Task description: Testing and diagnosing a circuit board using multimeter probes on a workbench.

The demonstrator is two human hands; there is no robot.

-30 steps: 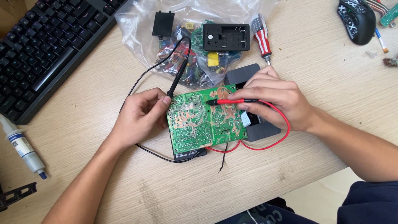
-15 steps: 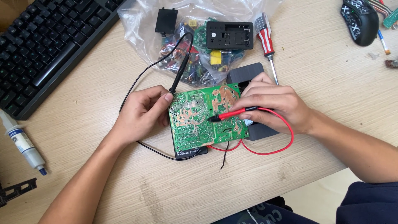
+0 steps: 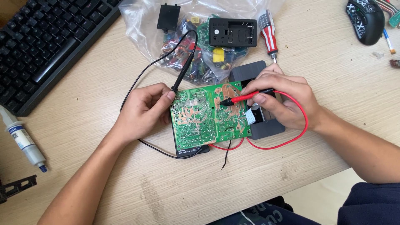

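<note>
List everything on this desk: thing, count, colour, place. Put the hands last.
circuit board: 1, green, desk centre, lying on a dark meter
black probe: 1, black, tip at the board's upper left edge
red probe: 1, red, tip on the board's upper right
meter: 1, grey-black, under and right of the board
plastic bag: 1, clear, full of parts, top centre
black boxes: 2, on the bag
screwdriver: 1, red and white striped handle, right of the bag
keyboard: 1, black, top left
syringe tube: 1, white, left edge
mouse: 1, black, top right
desk: 1, light wood
left hand: holds the black probe
right hand: holds the red probe
</note>
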